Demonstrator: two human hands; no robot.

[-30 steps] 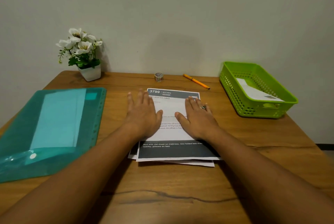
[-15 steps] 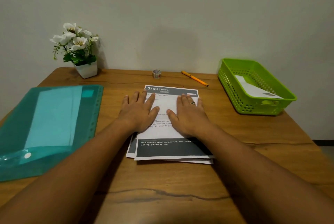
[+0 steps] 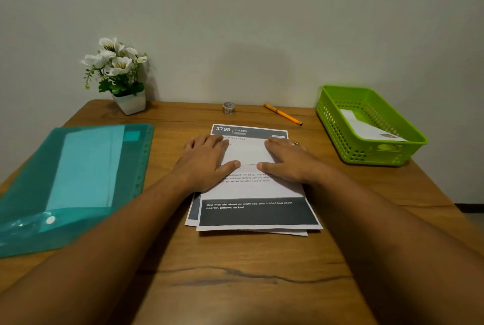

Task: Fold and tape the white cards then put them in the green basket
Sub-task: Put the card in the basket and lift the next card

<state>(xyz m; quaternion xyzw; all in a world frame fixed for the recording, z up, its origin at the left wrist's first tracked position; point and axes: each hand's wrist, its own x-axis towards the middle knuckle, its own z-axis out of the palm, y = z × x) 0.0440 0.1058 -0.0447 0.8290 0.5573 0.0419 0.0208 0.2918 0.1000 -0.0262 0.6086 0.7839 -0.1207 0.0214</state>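
A small stack of white printed cards [image 3: 255, 189] with dark header bands lies in the middle of the wooden table. My left hand [image 3: 207, 161] rests flat on the top card's left half, fingers straight. My right hand [image 3: 286, 158], with a ring on one finger, presses flat on its right half. The thumbs nearly meet at the card's middle. A green basket [image 3: 392, 153] stands at the right with one folded white card [image 3: 366, 125] inside. A small tape roll [image 3: 228, 108] sits at the back near the wall.
An orange pen [image 3: 282, 114] lies to the right of the tape roll. A teal plastic folder [image 3: 70, 180] with paper inside covers the table's left side. A white pot of flowers [image 3: 119, 75] stands at the back left against the wall.
Both hands slid forward up the top card and spread apart toward its upper corners. The camera view shifted slightly.
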